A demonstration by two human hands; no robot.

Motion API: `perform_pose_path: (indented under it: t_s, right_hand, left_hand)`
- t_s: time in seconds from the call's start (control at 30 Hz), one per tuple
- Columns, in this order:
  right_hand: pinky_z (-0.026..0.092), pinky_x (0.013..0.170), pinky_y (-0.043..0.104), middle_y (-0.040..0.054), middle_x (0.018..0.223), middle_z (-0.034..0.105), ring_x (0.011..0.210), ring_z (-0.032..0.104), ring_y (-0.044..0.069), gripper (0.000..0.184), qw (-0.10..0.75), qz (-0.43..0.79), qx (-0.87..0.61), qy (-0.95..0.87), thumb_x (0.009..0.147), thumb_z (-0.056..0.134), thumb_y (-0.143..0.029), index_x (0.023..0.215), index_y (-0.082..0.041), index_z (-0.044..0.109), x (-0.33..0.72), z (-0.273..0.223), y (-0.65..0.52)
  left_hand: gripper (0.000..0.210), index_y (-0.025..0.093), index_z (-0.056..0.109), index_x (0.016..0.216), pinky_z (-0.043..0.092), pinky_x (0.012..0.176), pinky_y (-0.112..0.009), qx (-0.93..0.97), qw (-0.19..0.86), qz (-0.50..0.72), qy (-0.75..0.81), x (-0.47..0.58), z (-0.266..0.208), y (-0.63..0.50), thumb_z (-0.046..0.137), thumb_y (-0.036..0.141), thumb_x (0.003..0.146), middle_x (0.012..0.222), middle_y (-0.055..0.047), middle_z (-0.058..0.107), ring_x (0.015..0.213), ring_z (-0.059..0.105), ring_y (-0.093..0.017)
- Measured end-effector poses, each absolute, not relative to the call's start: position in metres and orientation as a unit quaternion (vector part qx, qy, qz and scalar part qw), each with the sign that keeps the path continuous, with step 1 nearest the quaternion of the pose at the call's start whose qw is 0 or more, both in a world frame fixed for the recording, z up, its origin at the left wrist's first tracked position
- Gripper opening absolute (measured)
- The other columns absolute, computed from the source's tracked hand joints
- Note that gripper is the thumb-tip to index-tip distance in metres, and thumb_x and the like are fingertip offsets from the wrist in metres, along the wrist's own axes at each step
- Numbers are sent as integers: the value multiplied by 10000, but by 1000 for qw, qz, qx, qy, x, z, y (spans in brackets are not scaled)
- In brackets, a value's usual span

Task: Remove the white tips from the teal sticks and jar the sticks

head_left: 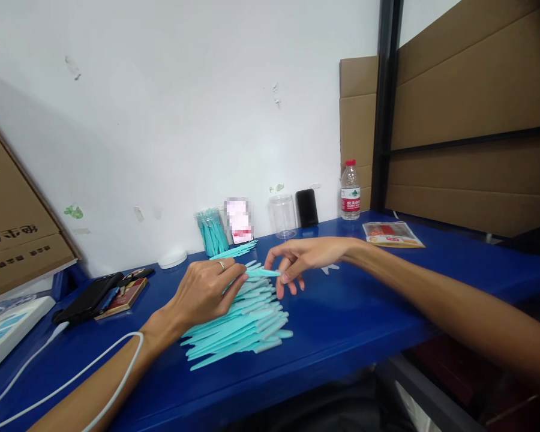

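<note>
My left hand [209,287], with a ring on one finger, pinches a slim turquoise eyebrow razor [261,272] between thumb and fingers. At the razor's other end is my right hand [303,261], its thumb and index finger closed about the tip and the other fingers loosely curled. Below both hands a thick pile of similar turquoise razors [234,330] lies on the blue table, their paler capped ends pointing right. A smaller row of razors [238,249] lies behind the pile. Small clear pieces, apparently caps [329,269], rest just beyond my right hand.
Along the wall stand a clear jar of razors [212,234], a lit phone [238,221], an empty clear jar [283,217], a black device [306,208] and a water bottle [350,192]. A white lid [172,259] lies left. A white cable [117,345] crosses my left forearm.
</note>
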State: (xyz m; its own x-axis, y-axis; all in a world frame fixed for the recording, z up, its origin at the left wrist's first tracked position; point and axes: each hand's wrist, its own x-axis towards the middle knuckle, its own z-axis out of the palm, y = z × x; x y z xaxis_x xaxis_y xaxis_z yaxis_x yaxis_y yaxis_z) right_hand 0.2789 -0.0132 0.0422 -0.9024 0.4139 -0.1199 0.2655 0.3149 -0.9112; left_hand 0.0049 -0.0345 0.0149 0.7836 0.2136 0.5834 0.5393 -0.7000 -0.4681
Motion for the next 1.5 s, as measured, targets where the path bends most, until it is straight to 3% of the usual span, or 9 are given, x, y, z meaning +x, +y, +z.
perform_pose_path:
  t_s: [0.37,0.6,0.73,0.83,0.93,1.07,1.23,1.4,1.5]
  right_hand:
    - [497,646,287,128,1067,702,583,625,104,376,73,559,-188,-804,857,647,-317,1141,-160,457,270,39,-20]
    - [496,660,287,93,963,723,606,630,113,362,100,556,-194,-802,845,662,-318,1118,-159,484,268,36,-21]
    - [518,692,311,111,1021,705,681,660,138,429,132,552,-207,-797,855,642,-378,1182,-163,466,267,39,-21]
    - [521,698,308,126,1064,683,755,671,160,443,245,470,-281,-800,887,583,-419,1225,-161,459,272,38,-10]
    - [485,632,280,113,953,693,723,655,174,346,338,275,-399,-807,914,530,-386,1165,-148,511,283,32,9]
    - [428,626,256,81,888,700,766,637,195,228,330,32,-475,-815,899,542,-334,1045,-171,608,297,21,32]
    - [412,653,242,76,891,705,805,631,196,219,288,-11,-487,-824,901,528,-336,954,-184,675,301,17,42]
    - [408,640,238,74,857,709,776,631,190,222,272,-15,-497,-824,884,529,-327,926,-180,691,303,17,46]
    - [397,605,226,65,854,713,746,633,182,161,211,4,-501,-840,826,575,-248,889,-180,706,307,16,48]
  left_hand:
    - [107,175,603,937,347,527,-283,-895,322,-240,-194,22,9,-47,510,223,913,672,6,580,593,546,-144]
    - [119,177,601,964,353,547,-280,-900,295,-246,-208,23,4,-47,500,218,917,704,3,601,615,553,-142]
    - [142,184,605,946,347,562,-272,-896,279,-250,-237,16,7,-36,480,249,933,744,-4,629,633,561,-136]
    - [204,181,616,925,347,576,-265,-878,242,-260,-321,1,13,-19,451,299,947,777,-14,646,623,552,-132]
    - [257,192,654,884,345,584,-267,-854,193,-239,-420,-17,17,-1,449,338,933,807,-27,647,665,563,-156]
    - [283,204,712,840,384,634,-283,-846,107,-218,-475,-29,11,16,485,365,893,850,-45,658,757,584,-198]
    - [333,183,727,857,436,709,-296,-858,6,-234,-456,-24,-1,23,466,386,895,838,-44,667,794,601,-200]
    - [336,170,721,887,456,722,-309,-847,-20,-256,-466,-21,-3,24,481,405,875,878,-58,683,800,616,-208]
    - [329,168,729,894,465,724,-314,-842,-37,-262,-470,-21,-3,27,517,416,846,896,-65,694,807,623,-217]
